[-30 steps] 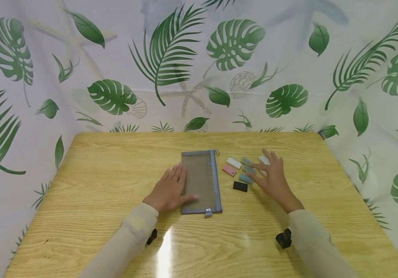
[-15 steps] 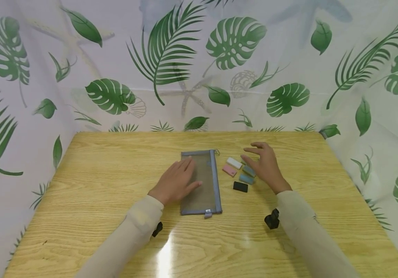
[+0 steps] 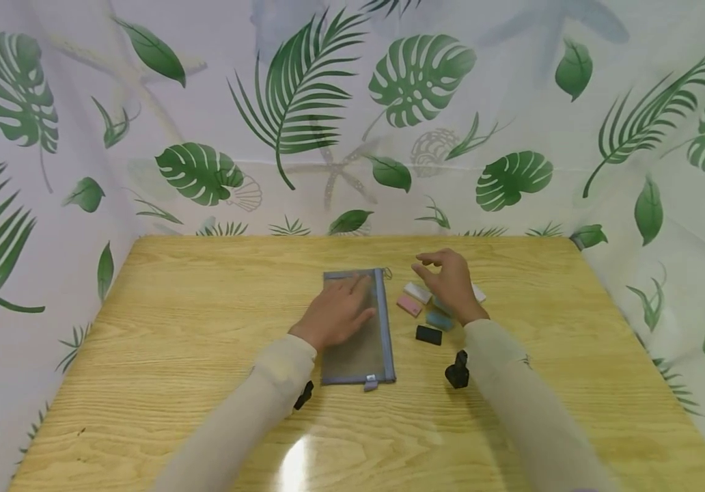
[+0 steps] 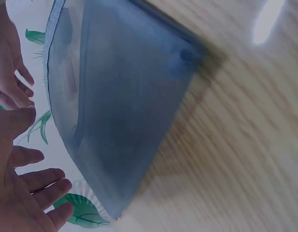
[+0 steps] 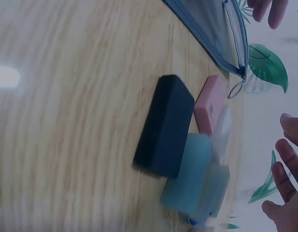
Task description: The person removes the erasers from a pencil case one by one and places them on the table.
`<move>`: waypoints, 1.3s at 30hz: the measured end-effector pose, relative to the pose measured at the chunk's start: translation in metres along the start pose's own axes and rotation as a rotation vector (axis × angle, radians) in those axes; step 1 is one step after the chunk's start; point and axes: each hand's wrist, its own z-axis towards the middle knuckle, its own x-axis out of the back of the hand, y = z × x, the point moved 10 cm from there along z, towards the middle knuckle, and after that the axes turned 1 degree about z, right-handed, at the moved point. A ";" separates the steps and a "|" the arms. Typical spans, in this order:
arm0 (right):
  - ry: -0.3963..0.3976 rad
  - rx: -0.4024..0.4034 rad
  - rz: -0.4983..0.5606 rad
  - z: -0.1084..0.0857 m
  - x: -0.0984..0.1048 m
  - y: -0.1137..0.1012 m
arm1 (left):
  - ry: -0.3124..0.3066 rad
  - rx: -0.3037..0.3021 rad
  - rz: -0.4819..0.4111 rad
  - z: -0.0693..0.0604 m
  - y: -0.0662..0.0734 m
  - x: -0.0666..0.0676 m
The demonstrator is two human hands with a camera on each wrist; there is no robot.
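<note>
A grey-blue mesh zip pouch (image 3: 355, 359) lies flat on the wooden table. Over its upper half is my left hand (image 3: 335, 313), fingers extended; in the left wrist view that hand (image 4: 30, 186) looks raised off the mesh. My right hand (image 3: 453, 281) hovers above several small eraser-like blocks, its fingers loosely bent with nothing visible between them. Around it lie a white block (image 3: 417, 293), a pink block (image 3: 409, 305), a blue block (image 3: 439, 320) and a black block (image 3: 429, 335). The hand partly covers other blocks. Up close, the black block (image 5: 166, 125) sits beside the blue one (image 5: 187, 176).
Another white block (image 3: 478, 294) shows just right of the right wrist. A metal ring (image 3: 387, 273) hangs at the pouch's top corner, and a fabric tab (image 3: 371, 384) at its bottom edge. Leaf-patterned cloth (image 3: 303, 137) walls the table's back and sides.
My left hand has slid right and up, from the pouch's left edge to over its middle. My right hand has moved left across the blocks, its fingers drawing closer together.
</note>
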 end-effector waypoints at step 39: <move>-0.228 -0.119 -0.286 0.023 -0.070 0.015 | -0.218 0.096 0.090 0.020 -0.002 -0.039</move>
